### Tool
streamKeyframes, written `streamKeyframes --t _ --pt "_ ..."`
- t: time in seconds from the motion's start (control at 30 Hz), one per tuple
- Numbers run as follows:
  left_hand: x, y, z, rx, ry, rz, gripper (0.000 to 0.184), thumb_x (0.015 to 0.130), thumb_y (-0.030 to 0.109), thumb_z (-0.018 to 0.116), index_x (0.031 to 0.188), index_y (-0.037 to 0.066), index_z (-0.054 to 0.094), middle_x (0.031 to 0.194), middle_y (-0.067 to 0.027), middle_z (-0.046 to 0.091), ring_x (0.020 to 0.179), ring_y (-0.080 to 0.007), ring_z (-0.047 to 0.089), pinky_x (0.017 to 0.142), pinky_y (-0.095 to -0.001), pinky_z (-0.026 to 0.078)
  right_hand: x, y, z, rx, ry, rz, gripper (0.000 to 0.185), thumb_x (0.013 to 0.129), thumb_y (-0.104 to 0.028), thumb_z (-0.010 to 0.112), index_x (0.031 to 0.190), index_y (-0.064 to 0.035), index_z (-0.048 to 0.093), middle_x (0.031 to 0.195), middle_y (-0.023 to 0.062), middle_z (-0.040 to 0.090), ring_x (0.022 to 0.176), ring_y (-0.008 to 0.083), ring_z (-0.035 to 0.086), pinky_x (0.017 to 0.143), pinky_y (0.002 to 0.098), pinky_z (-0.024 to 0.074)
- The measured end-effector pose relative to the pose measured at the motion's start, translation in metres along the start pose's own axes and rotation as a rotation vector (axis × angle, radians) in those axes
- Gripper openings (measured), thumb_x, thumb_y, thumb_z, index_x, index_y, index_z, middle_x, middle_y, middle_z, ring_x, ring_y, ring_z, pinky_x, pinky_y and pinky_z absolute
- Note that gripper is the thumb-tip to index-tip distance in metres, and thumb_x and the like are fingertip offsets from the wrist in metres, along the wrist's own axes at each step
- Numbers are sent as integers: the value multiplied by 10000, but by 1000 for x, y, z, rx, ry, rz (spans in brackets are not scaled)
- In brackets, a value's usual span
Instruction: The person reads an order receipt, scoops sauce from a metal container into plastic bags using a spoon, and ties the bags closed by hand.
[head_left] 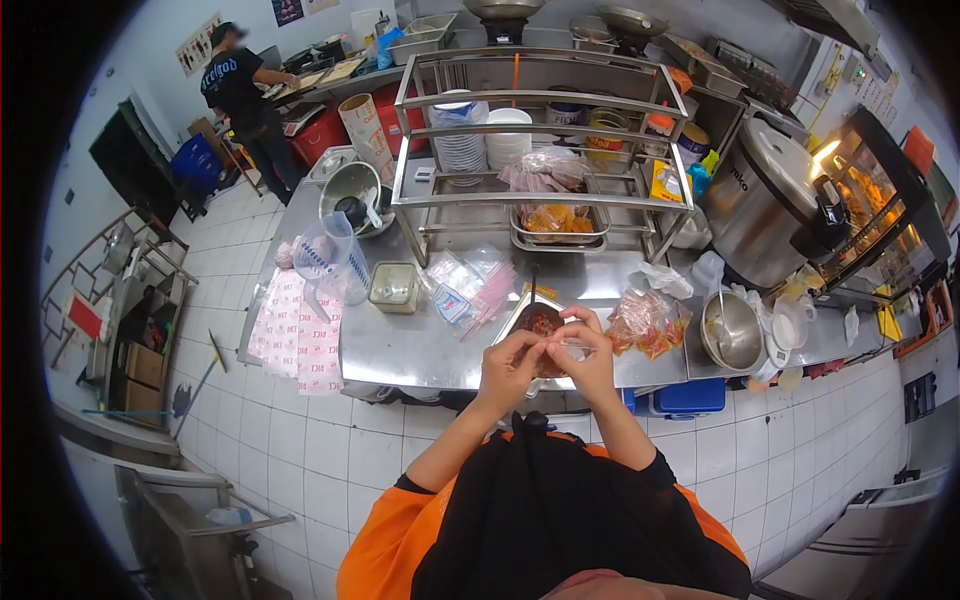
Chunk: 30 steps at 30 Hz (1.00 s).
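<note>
Both hands meet above a metal tray (497, 334) of reddish food at the front edge of the steel counter. My left hand (513, 368) is pinched, its fingertips touching those of the other hand. My right hand (585, 352) has thumb and fingers pressed together around something thin and clear that I cannot make out. A dark-handled utensil (533, 283) stands in the tray. Clear plastic bags (468, 292) lie left of the tray, and a bag of orange-red food (648, 322) lies to its right.
A steel rack (545, 200) with plates stands behind the tray. On the left are a square container (394, 287), a clear jug (333, 250) and a bowl (350, 190). A metal bowl (732, 330) and large cooker (765, 200) are right. Another person (245, 100) stands far left.
</note>
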<state>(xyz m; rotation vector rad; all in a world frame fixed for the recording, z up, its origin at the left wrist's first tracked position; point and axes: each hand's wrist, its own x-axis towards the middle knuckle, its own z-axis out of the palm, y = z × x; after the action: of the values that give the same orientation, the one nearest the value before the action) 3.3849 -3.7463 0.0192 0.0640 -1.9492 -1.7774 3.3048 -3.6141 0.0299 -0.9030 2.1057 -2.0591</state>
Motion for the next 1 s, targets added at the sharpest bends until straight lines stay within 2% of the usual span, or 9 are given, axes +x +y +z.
streamKeyframes --t 0.27,0.47,0.57,0.67,0.73,0.8,0.9,0.97,1.0 --pt "0 -14 14 126 27 9 90 926 19 559 913 -50 616 836 -62 659 777 -86 622 673 -213 490 3 24 -10 -12 -14 42 92 705 -53 720 779 -34 668 1141 82 530 944 169 538 875 303 415" --pt "6 -23 22 -85 69 -56 109 933 42 545 936 -25 631 849 -95 671 793 -146 670 723 -269 553 0 44 -34 -87 155 -1 110 680 -31 727 764 -38 656 1120 66 523 927 163 476 878 300 396" --pt "10 -23 25 -129 -49 -114 124 930 50 554 980 -25 638 930 -96 682 849 -165 670 750 -272 538 -1 50 -52 -87 179 2 109 683 -30 729 761 -41 653 1110 68 524 930 162 480 882 292 396" --pt "33 -23 24 225 -94 167 181 928 87 567 1059 -22 629 1065 -103 665 999 -188 633 853 -277 493 -3 56 -68 1 247 95 100 704 -71 745 753 -39 664 1113 72 533 950 173 500 895 294 403" --pt "59 -28 11 314 80 185 234 934 128 561 1120 -4 616 1161 -111 628 1132 -196 565 941 -309 431 -6 91 -89 -32 377 225 173 719 -120 760 854 -47 681 1115 82 536 1013 198 497 918 306 406" --pt "95 -58 -11 -155 238 -62 272 948 191 537 1168 46 606 1228 -127 587 1163 -233 534 1010 -356 372 -18 124 -114 -183 454 319 299 739 -160 763 1004 -67 660 1148 101 516 1081 229 479 943 325 404" --pt "130 -147 -53 264 171 -233 286 911 178 581 1173 68 611 1212 -127 592 1179 -275 524 1023 -365 369 -38 145 -138 -474 525 343 521 773 -188 741 1257 -129 557 1213 134 445 1114 255 433 965 348 384" --pt "144 -223 -75 708 127 17 318 869 166 614 1179 91 614 1137 -128 615 1132 -295 542 985 -390 398 -52 136 -140 -511 634 321 623 794 -184 714 1366 -188 468 1218 144 393 1034 233 411 951 340 363" --pt "148 -241 -82 926 98 147 338 848 160 630 1181 102 616 1100 -128 627 1109 -304 552 965 -403 412 -54 118 -143 -478 542 415 687 813 -169 700 1418 -178 374 1311 179 299 1205 321 395 1009 393 360"
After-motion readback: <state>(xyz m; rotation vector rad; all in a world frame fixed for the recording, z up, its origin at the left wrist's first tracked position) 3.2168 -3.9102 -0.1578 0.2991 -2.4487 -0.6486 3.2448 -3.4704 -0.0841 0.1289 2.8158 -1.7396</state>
